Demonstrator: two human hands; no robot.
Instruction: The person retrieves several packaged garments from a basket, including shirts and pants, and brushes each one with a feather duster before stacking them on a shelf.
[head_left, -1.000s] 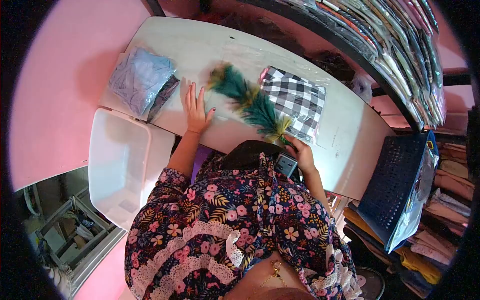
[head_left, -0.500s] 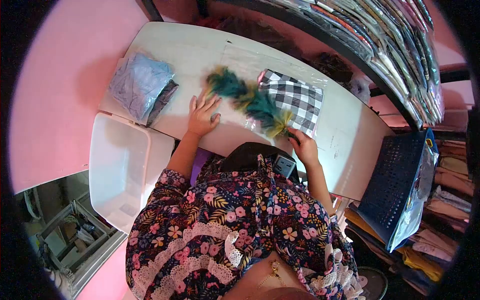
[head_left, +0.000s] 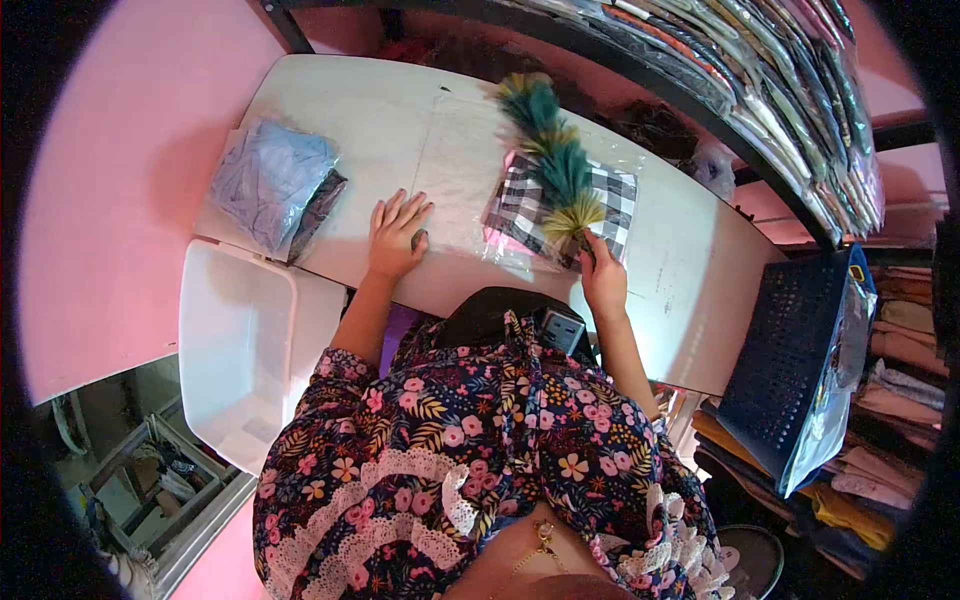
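Head view shows the feather duster [head_left: 553,152], pinched in the right hand [head_left: 601,279], swung upright over the bagged checkered cloth [head_left: 610,200] while the left hand [head_left: 396,238] stays spread flat on the surface [head_left: 380,110].

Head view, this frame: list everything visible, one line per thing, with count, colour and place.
Feather duster: one, teal and yellow, over the checked package, far side of the table.
Checked cloth in clear plastic bag: one, black and white, table centre-right.
Bagged folded cloth: one, pale blue, on a darker bundle, table's left end.
Table: one, white.
Plastic tub: one, white, below the table's left end.
Perforated basket: one, dark blue, right of the table.
Shelf of bagged garments: many, mixed colours, upper right.
Left hand: flat on the clear plastic.
Right hand: grips the duster's handle.
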